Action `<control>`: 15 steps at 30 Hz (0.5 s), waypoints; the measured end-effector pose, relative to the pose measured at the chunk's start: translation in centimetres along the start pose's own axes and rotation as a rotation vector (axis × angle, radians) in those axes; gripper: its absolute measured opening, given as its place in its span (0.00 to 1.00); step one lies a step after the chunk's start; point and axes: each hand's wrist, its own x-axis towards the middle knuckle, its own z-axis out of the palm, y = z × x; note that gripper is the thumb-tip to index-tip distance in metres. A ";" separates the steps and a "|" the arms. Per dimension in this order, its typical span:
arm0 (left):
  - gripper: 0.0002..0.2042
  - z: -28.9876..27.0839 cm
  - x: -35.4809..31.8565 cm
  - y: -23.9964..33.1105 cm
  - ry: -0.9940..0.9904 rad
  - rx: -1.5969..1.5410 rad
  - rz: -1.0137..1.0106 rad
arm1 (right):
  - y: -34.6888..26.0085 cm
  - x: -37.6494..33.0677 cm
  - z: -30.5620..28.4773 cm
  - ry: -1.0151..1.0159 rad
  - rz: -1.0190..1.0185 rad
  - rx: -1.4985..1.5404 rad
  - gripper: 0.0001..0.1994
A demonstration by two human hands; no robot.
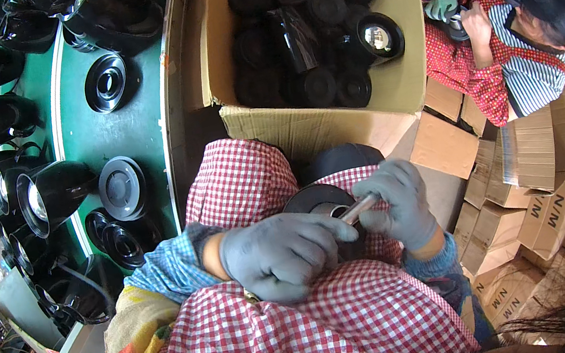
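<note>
Both my hands wear grey gloves and work over my lap, which a red-and-white checked apron covers. My left hand (282,253) grips a round black plastic base (316,201) from the left side. My right hand (393,204) is closed around a slim metal tool (356,208) whose tip points into the centre of the base. Most of the base is hidden under my fingers.
A large cardboard box (322,125) of black parts stands just ahead. To the left, a green conveyor table (104,139) carries black kettle bodies (50,194) and round bases (123,188). Another person (499,43) in red check works at upper right among stacked brown cartons (533,157).
</note>
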 end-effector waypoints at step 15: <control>0.12 4.3 -8.9 9.4 -0.512 1.384 -0.201 | 3.9 -4.2 0.3 0.558 0.755 0.872 0.20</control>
